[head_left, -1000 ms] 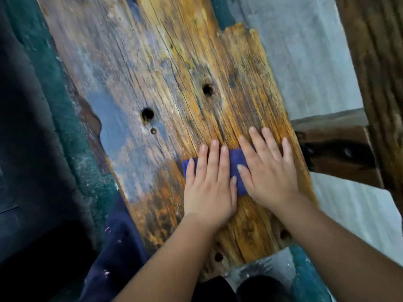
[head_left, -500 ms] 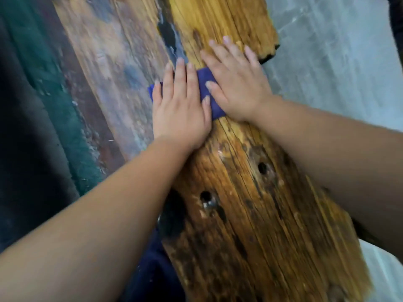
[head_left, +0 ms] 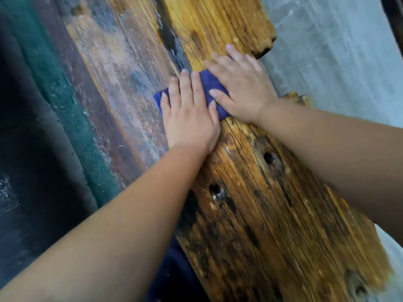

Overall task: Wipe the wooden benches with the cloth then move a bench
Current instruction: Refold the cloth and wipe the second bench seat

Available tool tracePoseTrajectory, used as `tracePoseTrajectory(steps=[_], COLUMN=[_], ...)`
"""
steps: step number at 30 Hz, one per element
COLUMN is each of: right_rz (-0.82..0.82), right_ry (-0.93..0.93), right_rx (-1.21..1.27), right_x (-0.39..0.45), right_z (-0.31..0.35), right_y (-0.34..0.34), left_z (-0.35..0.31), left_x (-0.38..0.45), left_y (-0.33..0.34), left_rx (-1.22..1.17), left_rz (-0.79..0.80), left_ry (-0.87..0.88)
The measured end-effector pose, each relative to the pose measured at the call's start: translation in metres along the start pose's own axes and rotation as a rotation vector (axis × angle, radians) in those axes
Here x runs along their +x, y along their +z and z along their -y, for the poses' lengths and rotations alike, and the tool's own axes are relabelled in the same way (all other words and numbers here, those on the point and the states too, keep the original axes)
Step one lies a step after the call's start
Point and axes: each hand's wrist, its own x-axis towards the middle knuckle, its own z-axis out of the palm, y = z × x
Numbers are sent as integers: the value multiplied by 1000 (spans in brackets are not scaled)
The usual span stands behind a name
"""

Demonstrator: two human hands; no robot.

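A weathered wooden bench [head_left: 250,203], yellow-brown with dark stains and bolt holes, runs from the lower right up to the top middle. A folded dark blue cloth [head_left: 207,82] lies flat on it near its far end. My left hand [head_left: 189,118] presses on the cloth's left part with straight fingers. My right hand [head_left: 239,86] presses on its right part, fingers spread flat. Most of the cloth is hidden under both palms.
The bench's far end [head_left: 261,44] is broken and jagged. A grey concrete floor [head_left: 338,62] lies to the right. A green painted edge [head_left: 72,118] and a dark surface run along the left. My dark blue clothing [head_left: 174,269] shows below the bench.
Both hands pushed the cloth along the bench from its near end, past the two bolt holes, up towards the far end. Since half a second ago they have barely shifted.
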Motion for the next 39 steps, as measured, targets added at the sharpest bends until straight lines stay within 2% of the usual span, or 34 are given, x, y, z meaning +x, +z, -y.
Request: tracePoseTrajectory(steps=[6, 9, 14, 17, 20, 22, 26, 32, 39], right_rz=[63, 144, 233, 215, 154, 127, 109, 9, 21], right_ry=[89, 161, 366, 511, 636, 690, 634, 643, 603], right_rx=[-85, -116, -78, 14, 167, 188, 160, 101, 75], right_x=[-156, -250, -392, -428, -423, -409, -371, -236, -117], right_z=[-7, -10, -7, 12, 30, 30, 9, -38, -46], right_y=[21, 32, 43, 45, 50, 53, 51, 28, 7], left_z=[-72, -119, -170, -176, -175, -177, -176, -161, -112], left_x=[-129, -208, -311, -336, -338, -330, -293, -149, -36], left_y=[23, 31, 42, 44, 52, 54, 55, 49, 32], left_rx=[-81, -137, -122, -49, -2, -36, -113, -154, -69], left_rz=[101, 221, 372, 394, 305, 309, 325, 200, 119], left_ry=[24, 20, 183, 277, 252, 217, 224, 241, 314])
